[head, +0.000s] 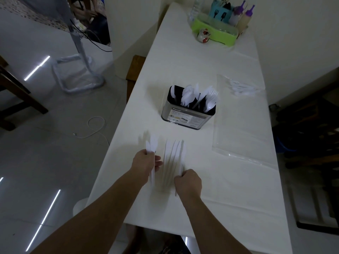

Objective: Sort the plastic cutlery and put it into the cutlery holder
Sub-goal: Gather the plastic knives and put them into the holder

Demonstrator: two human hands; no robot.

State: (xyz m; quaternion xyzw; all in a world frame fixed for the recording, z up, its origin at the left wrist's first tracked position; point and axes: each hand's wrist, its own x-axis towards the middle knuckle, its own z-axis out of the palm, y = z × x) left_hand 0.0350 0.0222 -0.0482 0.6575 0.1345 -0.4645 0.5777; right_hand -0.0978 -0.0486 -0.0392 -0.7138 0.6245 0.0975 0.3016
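Both hands are down at the near end of a long table with a white cloth on it. The left hand has its fingers curled round a small bunch of white plastic knives, blades pointing away from the person and handles sticking out below the fist. The right hand is closed in a fist around the handle ends of a second bunch, which fans out away from the person and looks a bit blurry, so I can't tell exactly how many pieces are in it or what kind they all are. The two bunches are near each other but not touching. Further up the table, well apart from the hands, stands the holder, a metal tin with a printed label on the front and a dark inside. It's already fairly full: one white piece stands alone at its left end, a cluster of spoons sits in the middle, and forks with tines up are on the right. Off to the right of the holder lies a clear bag with a few white pieces in it, and another flat clear plastic sheet lies nearer. At the far end there's a green tray holding a blue box, two bottles with purple tops, and a small patterned cup beside it.
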